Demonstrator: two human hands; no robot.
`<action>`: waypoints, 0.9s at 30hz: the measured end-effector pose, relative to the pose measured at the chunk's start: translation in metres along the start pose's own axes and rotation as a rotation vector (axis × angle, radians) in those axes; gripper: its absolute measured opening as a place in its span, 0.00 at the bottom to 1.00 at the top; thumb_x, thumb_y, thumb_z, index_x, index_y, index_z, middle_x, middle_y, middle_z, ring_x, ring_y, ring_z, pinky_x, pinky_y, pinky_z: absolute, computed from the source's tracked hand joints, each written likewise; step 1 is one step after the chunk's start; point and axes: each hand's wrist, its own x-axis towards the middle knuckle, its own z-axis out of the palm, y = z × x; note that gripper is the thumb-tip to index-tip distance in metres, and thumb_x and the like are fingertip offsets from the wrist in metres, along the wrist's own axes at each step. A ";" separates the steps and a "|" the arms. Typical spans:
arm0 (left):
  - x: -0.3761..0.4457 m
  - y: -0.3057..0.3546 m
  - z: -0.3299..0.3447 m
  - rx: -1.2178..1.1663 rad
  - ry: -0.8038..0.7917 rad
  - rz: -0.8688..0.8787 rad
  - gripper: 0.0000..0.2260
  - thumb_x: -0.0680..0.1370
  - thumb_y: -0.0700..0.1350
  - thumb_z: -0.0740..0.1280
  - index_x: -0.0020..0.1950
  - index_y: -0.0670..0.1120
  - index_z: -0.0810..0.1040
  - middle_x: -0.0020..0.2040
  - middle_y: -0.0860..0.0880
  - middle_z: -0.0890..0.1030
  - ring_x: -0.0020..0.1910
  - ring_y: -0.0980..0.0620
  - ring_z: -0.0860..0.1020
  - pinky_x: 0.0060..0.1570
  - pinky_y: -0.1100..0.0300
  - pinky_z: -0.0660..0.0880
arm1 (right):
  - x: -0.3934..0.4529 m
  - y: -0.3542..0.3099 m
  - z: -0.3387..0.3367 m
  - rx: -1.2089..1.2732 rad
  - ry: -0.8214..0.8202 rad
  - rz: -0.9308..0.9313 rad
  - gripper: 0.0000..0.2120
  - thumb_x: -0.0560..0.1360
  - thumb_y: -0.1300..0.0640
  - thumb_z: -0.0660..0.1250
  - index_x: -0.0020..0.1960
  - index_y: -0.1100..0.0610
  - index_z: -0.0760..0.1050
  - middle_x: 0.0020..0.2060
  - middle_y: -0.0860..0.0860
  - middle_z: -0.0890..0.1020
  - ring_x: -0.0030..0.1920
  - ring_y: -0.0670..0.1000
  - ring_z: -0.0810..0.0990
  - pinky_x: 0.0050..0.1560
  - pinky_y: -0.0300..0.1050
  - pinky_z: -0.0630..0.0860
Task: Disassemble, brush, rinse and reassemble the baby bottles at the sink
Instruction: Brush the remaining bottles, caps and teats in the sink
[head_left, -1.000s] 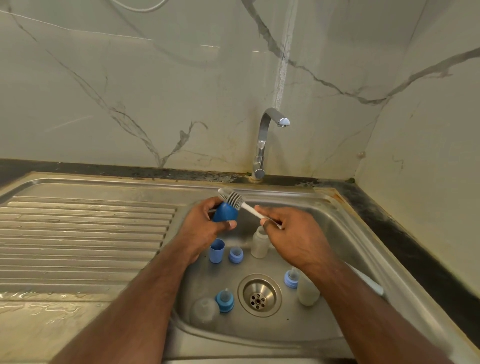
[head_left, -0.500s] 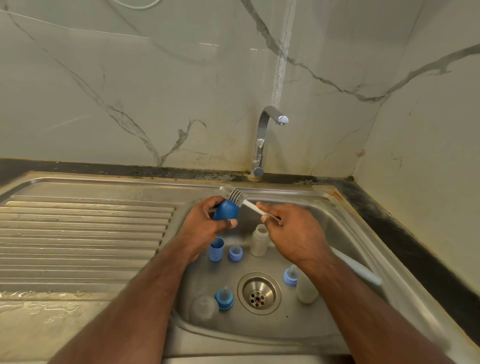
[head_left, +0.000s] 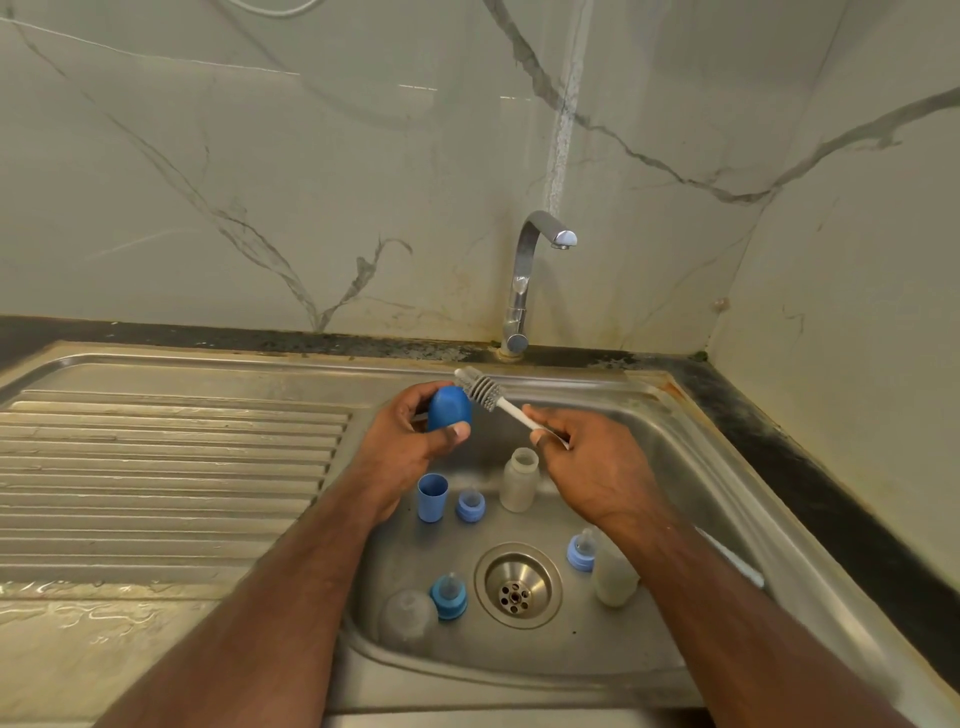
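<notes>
My left hand grips a blue bottle cap over the sink basin. My right hand pinches the white handle of a bottle brush, whose grey bristle head lies against the cap's top. In the basin stand a second blue cap, a blue collar with teat, a clear bottle, another blue collar with teat, a clear dome cap, a pale blue collar with teat and a second bottle partly behind my right forearm.
A chrome tap rises behind the basin, with no water running. The drain sits at the basin's middle. A ribbed draining board lies to the left. Marble walls close the back and right side.
The brush head has shifted slightly along the top of the blue cap; both hands stay in nearly the same place.
</notes>
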 end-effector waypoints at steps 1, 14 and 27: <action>0.000 0.000 0.000 -0.015 0.006 -0.001 0.21 0.74 0.41 0.77 0.64 0.56 0.78 0.60 0.52 0.81 0.59 0.50 0.81 0.62 0.46 0.80 | -0.001 -0.001 0.001 0.030 -0.006 -0.014 0.17 0.82 0.49 0.62 0.71 0.41 0.73 0.56 0.45 0.83 0.47 0.43 0.77 0.53 0.41 0.76; -0.001 0.005 -0.001 -0.178 0.034 -0.012 0.20 0.74 0.37 0.76 0.59 0.57 0.79 0.58 0.53 0.84 0.59 0.52 0.82 0.63 0.47 0.79 | 0.003 0.004 0.008 0.052 -0.014 0.040 0.18 0.82 0.49 0.62 0.71 0.41 0.73 0.48 0.42 0.81 0.40 0.42 0.77 0.43 0.37 0.73; 0.003 0.005 0.000 -0.212 0.060 -0.013 0.19 0.74 0.37 0.76 0.62 0.50 0.78 0.56 0.51 0.85 0.57 0.53 0.83 0.62 0.52 0.79 | -0.004 -0.008 0.012 0.148 -0.028 -0.040 0.17 0.82 0.50 0.64 0.70 0.40 0.74 0.48 0.40 0.81 0.39 0.41 0.75 0.42 0.34 0.69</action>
